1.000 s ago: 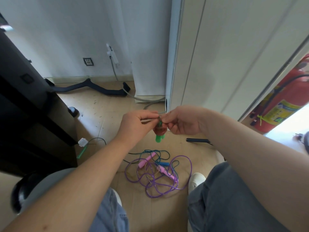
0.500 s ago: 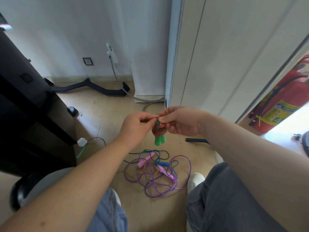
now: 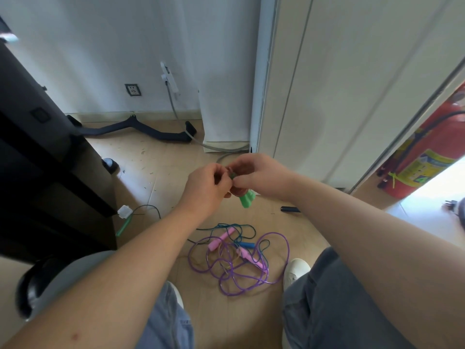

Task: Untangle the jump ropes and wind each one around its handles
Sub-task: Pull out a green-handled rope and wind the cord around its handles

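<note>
My left hand [image 3: 207, 190] and my right hand [image 3: 259, 176] meet above the floor, both pinching a jump rope bundle with green handles [image 3: 247, 199] wound in red rope; the handle ends stick out below my fingers. On the floor between my knees lies a tangle: a purple rope [image 3: 251, 270] with pink handles [image 3: 221, 240], and a dark teal rope [image 3: 236, 226] with a blue handle [image 3: 246, 245]. The rest of the teal rope's handles are hidden in the tangle.
A black cabinet [image 3: 42, 157] stands at the left, a white door frame [image 3: 261, 84] ahead, a red fire extinguisher [image 3: 427, 152] at the right. A black floor stand [image 3: 141, 129], a grey hose [image 3: 214, 147], a white plug with green stick [image 3: 125, 215] and a black object [image 3: 290, 209] lie on the floor.
Both hands have risen slightly with the green-handled bundle and keep working the rope end at its top; the tangle on the floor has not moved.
</note>
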### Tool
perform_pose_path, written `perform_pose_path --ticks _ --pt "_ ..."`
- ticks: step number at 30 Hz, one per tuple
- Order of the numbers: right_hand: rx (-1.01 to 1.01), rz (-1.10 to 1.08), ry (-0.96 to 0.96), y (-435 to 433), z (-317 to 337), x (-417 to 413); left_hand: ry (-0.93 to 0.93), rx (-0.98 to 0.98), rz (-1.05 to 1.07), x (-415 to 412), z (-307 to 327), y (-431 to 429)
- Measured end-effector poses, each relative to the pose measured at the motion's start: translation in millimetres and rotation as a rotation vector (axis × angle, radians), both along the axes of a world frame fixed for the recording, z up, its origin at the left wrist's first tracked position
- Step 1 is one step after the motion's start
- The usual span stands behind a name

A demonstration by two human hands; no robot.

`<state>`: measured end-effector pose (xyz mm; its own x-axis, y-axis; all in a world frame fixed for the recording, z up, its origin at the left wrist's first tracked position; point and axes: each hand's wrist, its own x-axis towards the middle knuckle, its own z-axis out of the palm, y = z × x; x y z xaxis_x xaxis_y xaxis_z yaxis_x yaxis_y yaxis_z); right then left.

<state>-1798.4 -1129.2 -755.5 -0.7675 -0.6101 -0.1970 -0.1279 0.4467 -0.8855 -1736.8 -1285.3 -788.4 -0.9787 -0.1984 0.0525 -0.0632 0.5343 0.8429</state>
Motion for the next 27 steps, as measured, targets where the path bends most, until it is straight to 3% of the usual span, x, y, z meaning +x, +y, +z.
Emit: perform_pose_path --ticks 4,16,18,23,27 --pt "0.061 0.026 -0.064 0 3 1 0.027 -0.212 -0.117 -1 1 -4" --pt "0.089 0.071 -0.087 1 1 5 -0.015 -0.320 -0.018 -7 0 -15" --pt "0.061 0.065 -0.093 1 1 5 -0.057 -0.235 -0.014 -6 0 -12" --pt "0.054 0.063 -0.009 6 -2 6 -0.179 0.302 0.037 -5 8 -7" --pt "-0.036 0.033 0.038 1 0 11 -0.173 0.433 0.130 -5 10 -7"
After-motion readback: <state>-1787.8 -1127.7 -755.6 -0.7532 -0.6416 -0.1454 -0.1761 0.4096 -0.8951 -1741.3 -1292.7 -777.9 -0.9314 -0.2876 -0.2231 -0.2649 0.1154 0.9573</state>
